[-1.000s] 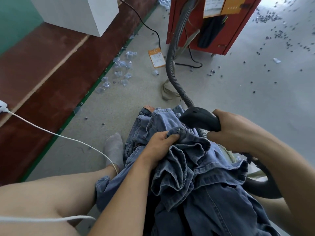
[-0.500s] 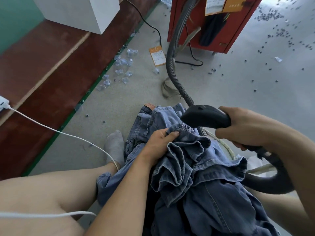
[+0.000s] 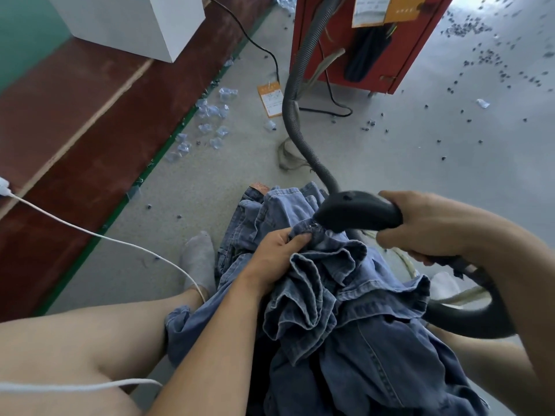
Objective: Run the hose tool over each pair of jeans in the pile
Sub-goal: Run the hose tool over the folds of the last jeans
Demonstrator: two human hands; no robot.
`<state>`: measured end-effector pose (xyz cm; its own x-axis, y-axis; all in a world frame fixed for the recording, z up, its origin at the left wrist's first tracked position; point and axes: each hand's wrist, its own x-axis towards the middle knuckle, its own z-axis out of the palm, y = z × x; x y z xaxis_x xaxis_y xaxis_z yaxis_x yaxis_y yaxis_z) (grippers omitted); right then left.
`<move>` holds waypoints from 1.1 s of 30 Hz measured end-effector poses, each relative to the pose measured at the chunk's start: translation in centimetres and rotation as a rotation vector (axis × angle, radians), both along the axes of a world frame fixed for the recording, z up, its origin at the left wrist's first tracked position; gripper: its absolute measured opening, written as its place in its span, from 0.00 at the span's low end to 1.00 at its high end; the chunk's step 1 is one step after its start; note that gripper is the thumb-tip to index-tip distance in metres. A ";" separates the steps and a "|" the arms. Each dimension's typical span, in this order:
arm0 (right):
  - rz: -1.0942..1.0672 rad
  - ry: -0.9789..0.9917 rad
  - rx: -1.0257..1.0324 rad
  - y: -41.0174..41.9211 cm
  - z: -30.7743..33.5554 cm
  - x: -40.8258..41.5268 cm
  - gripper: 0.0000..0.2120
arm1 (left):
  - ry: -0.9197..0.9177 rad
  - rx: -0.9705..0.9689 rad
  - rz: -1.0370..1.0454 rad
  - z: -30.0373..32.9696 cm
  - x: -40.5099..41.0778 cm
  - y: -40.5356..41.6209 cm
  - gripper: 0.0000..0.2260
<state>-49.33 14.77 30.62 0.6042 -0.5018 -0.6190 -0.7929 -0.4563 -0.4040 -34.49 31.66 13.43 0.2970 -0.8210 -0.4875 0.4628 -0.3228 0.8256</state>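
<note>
A pile of blue jeans [image 3: 354, 325] lies bunched on my lap and spills onto the floor. My left hand [image 3: 277, 253] pinches a gathered fold of denim near the top of the pile. My right hand [image 3: 432, 223] grips the black hose tool [image 3: 357, 211] by its handle. The tool's nozzle tip touches the fold just beyond my left fingertips. A grey ribbed hose [image 3: 297, 115] runs from the tool up to the red cabinet [image 3: 369, 40] and loops under my right forearm.
My bare leg and grey-socked foot [image 3: 198, 256] rest on the concrete floor at the left. A white cable [image 3: 99, 235] crosses it. A white box [image 3: 129, 22] sits on a brown ledge. Plastic scraps, an orange tag [image 3: 270, 99] and small dark bits litter the floor.
My right hand has shifted the hose tool slightly right and up, then brought its nozzle down onto the fold. My left hand keeps the same hold on the denim.
</note>
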 end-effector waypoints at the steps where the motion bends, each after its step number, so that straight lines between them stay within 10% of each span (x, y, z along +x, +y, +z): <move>1: 0.033 0.031 0.014 0.5 -0.3 0.2 0.11 | 0.007 -0.005 -0.015 0.0 -0.1 0.0 0.12; 10: -0.134 -0.195 -0.168 -0.1 -0.6 0.0 0.10 | 0.006 0.106 0.171 0.8 0.1 -0.8 0.08; 15: -0.158 -0.111 -0.140 -0.7 -0.1 -3.0 0.10 | -0.308 0.084 -0.081 0.7 1.1 -0.7 0.42; 20: -0.073 -0.047 -0.087 0.2 -0.3 -4.6 0.08 | -0.436 0.063 -0.008 0.1 1.4 -0.4 0.11; 25: -0.051 -0.037 -0.074 0.3 0.1 -5.9 0.09 | -0.858 0.121 0.132 1.6 -0.3 -0.6 0.36; 28: -0.089 -0.056 -0.100 0.1 0.6 -6.4 0.09 | -1.374 -0.192 0.106 3.2 -1.4 -0.9 0.22; 31: -0.125 -0.073 -0.122 -0.1 1.0 -6.8 0.11 | -1.213 -0.302 -0.144 4.1 -2.3 -0.7 0.05; 33: -0.139 -0.086 -0.122 -0.3 1.3 -6.9 0.10 | -1.237 -0.122 -0.288 3.9 -3.0 -0.4 0.13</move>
